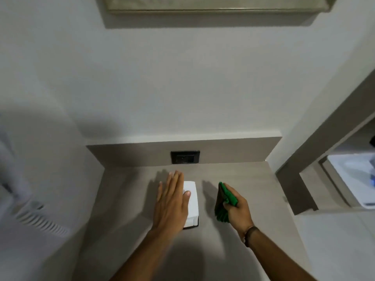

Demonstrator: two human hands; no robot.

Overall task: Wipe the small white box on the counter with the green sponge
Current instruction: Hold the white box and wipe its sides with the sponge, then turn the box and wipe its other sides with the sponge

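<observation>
The small white box [192,203] lies on the grey counter [125,199], its long side running away from me. My left hand [171,201] lies flat over the box's left half, fingers stretched out and the thumb resting on its top. To the right of the box, a short gap away, my right hand [238,211] grips the green sponge [225,201], held on edge just above the counter. The sponge does not touch the box.
A dark wall socket [185,157] sits in the low backsplash behind the box. White walls close the counter on the left and back. To the right a grey partition [300,175] borders a recess holding a white tray [353,177]. A picture frame [213,5] hangs above.
</observation>
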